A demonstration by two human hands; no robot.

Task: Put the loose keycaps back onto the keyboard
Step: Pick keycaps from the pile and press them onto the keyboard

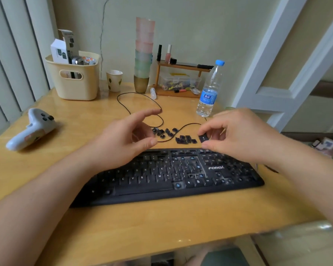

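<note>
Between right fingertips [204,129]: one keycap [203,138].

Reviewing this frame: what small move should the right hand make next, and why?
Probably lower the keycap pinched in the right hand onto a bare blue-stemmed socket on the keyboard, just below it. The left hand holds nothing.

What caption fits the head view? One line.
Right hand pinches a keycap above the keyboard; loose keycaps wait behind.
</note>
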